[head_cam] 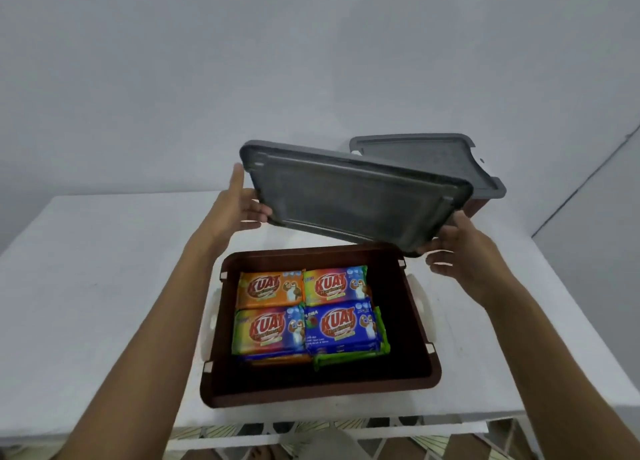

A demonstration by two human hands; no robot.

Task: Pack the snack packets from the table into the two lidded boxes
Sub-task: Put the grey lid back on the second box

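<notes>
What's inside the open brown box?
Four snack packets lie on top in the brown box. Edges of lower packets peek out underneath, but how many there are is covered.

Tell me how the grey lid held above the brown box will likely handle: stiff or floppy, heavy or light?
Probably stiff: the grey lid spans flat between the left hand and right hand without sagging. Likely light, as only edge grips carry it tilted.

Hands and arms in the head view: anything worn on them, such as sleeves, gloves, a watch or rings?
Nothing worn shows. The left hand and right hand are bare: no gloves, no visible ring. The left forearm and right forearm are bare to the frame's edge: no sleeves, watch or wristband.
</notes>
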